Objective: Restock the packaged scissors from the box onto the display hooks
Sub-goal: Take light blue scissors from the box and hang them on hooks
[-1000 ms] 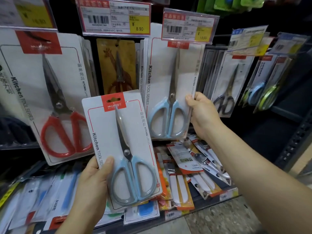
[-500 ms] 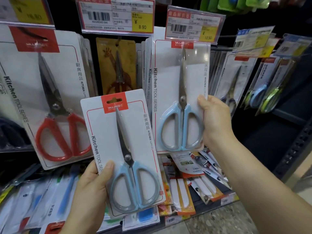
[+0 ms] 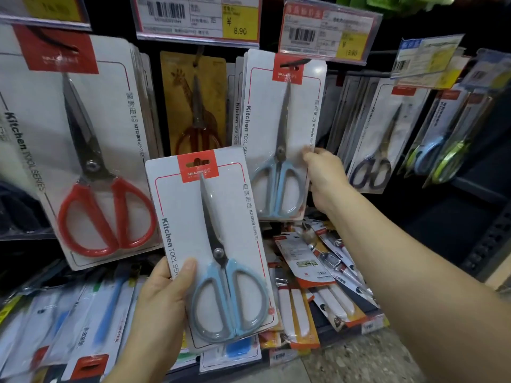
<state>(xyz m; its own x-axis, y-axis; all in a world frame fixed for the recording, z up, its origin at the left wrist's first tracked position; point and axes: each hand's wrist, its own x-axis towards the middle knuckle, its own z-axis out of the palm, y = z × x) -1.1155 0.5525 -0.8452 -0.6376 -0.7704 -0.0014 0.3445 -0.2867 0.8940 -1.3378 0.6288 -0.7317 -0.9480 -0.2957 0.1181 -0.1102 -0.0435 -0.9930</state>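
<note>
My left hand (image 3: pixel 160 305) grips a white card pack of blue-handled kitchen scissors (image 3: pixel 213 244) by its lower left edge, thumb on the front, held upright in front of the display. My right hand (image 3: pixel 323 175) pinches the right edge of a second blue-handled scissors pack (image 3: pixel 282 128), whose red header sits at a black display hook (image 3: pixel 294 62) under a price tag. More of the same packs hang behind it. The box is not in view.
Large red-handled scissors packs (image 3: pixel 83 150) hang at the left, a brown giraffe card (image 3: pixel 193 106) in the middle, dark and green-handled scissors (image 3: pixel 387 145) at the right. Price tags (image 3: pixel 199 17) run along the top. Peelers and other packs fill the lower shelf (image 3: pixel 318 272).
My right hand has lifted its scissors pack up to the hook and moved higher along the card's right edge. My left hand has stayed roughly where it was with its pack.
</note>
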